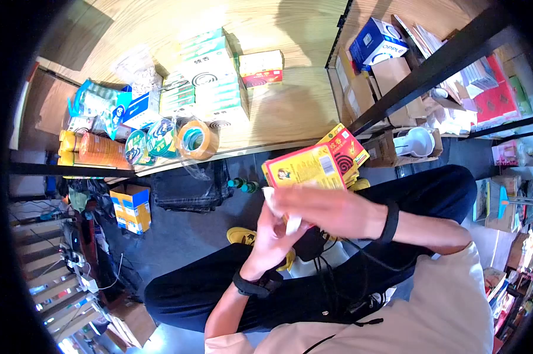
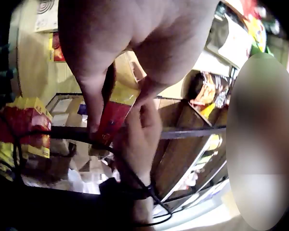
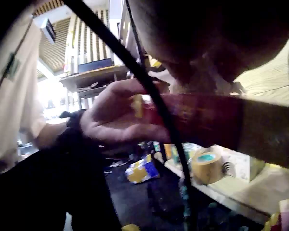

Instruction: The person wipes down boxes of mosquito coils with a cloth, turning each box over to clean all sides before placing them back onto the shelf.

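A yellow-and-red mosquito coil box (image 1: 302,164) is between my hands, its barcode side facing up in the head view. My left hand (image 1: 270,241) grips its near end, thumb and fingers on opposite sides. In the left wrist view the red end of the box (image 2: 113,120) shows between those fingers. My right hand (image 1: 337,211) lies across the near edge of the box, its fingers bent against it close to the left ones. Pale, see-through material (image 3: 207,79) shows by the right fingertips, which are mostly in shadow.
Similar boxes (image 1: 348,150) are stacked just behind. On the wooden shelf (image 1: 302,112) stand green-white coil boxes (image 1: 210,82), a red-yellow pack (image 1: 261,68) and a tape roll (image 1: 197,140). A black metal post (image 1: 420,74) rises at right, and a blue-yellow carton (image 1: 131,208) is on the floor.
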Action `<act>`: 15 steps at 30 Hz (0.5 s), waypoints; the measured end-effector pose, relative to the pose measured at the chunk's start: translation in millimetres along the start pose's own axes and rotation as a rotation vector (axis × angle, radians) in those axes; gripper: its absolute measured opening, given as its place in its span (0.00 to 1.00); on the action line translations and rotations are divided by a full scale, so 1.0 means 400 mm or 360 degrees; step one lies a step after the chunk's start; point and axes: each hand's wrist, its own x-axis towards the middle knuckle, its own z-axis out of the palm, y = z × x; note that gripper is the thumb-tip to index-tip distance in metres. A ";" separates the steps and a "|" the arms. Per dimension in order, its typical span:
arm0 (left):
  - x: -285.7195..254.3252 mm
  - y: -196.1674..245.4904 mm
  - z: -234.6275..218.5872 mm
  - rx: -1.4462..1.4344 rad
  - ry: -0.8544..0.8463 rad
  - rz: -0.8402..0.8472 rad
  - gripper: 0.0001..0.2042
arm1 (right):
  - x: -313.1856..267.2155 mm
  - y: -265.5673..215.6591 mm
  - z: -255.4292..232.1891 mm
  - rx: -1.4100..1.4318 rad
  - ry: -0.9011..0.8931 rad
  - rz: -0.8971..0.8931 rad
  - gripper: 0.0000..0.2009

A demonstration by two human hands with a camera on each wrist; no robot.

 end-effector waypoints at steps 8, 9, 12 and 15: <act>0.009 0.070 -0.010 -0.0511 0.0079 -0.0066 0.30 | 0.000 -0.015 -0.059 -0.0464 -0.0017 0.0023 0.30; 0.013 0.068 -0.008 -0.0507 0.0085 -0.0073 0.30 | -0.005 -0.008 -0.056 -0.0694 -0.0036 -0.0024 0.30; 0.021 0.064 0.013 -0.0645 0.0118 0.0214 0.28 | -0.019 0.031 -0.053 -0.0423 0.0217 0.0152 0.27; 0.029 0.064 -0.012 -0.0036 0.0099 0.0367 0.26 | -0.011 0.044 -0.091 -0.0227 0.0578 0.0469 0.24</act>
